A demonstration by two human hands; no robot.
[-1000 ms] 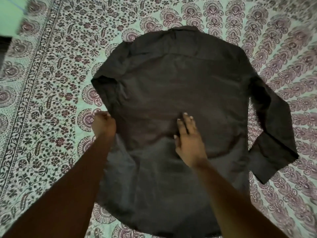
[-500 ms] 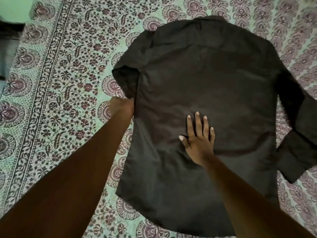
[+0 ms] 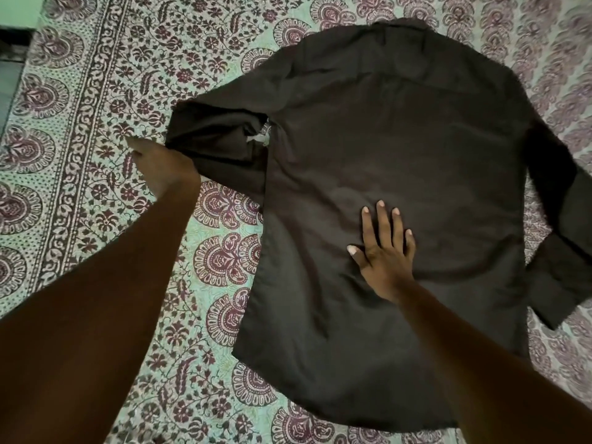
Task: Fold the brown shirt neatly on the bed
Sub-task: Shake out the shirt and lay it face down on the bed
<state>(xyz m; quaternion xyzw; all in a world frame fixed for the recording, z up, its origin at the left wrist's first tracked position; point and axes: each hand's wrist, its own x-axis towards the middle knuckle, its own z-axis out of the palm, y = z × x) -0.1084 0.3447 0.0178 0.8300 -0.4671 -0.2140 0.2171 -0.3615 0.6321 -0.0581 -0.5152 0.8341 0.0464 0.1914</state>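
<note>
We have the dark brown long-sleeved shirt [image 3: 400, 155] lying with its back upward on the bed [image 3: 80, 107], which is covered by a pale green sheet printed with maroon flowers. The shirt collar [image 3: 400, 25] points away from us and the hem is near to us. Our right hand [image 3: 384, 254] lies flat on the middle of the back, fingers spread, and presses the cloth down. Our left hand [image 3: 163, 165] is at the outer end of the crumpled left sleeve [image 3: 217, 136]. Its fingers are blurred and partly hidden, so we cannot tell whether they pinch the cloth or only touch it. The long right sleeve [image 3: 563, 251] lies bent along the other side.

We judge that the step in hand is the preparing: to lay the shirt flat before the first fold. No fold of the body is made yet. The next move calls for a sure hold on the sleeve end, to draw it straight without dragging the body, which the right hand should pin. Then the side can be turned inward.
</note>
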